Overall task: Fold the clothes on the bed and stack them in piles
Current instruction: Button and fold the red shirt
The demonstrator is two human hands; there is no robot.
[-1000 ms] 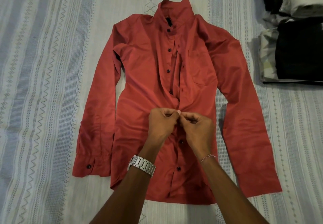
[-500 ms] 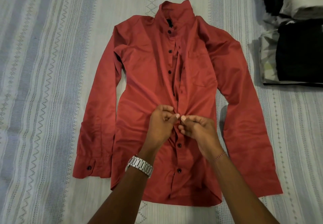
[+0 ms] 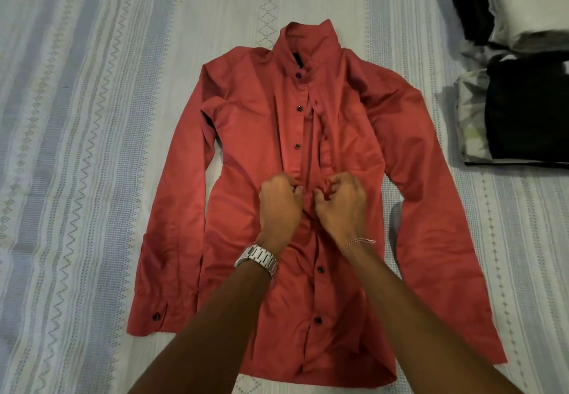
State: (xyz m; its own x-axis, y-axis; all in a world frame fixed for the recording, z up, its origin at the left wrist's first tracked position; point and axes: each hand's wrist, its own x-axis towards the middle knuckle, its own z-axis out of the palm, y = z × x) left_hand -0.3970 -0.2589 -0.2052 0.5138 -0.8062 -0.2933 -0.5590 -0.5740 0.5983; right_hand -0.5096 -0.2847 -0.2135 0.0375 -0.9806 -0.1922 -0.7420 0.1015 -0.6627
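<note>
Red shirt lies flat face-up on the bed, collar pointing away, placket running straight out from the person. Left hand and right hand both sit mid-placket, fingers curled, pinching the two front edges. Unfastened buttons lie further up, so I'd guess they work toward the collar
</note>
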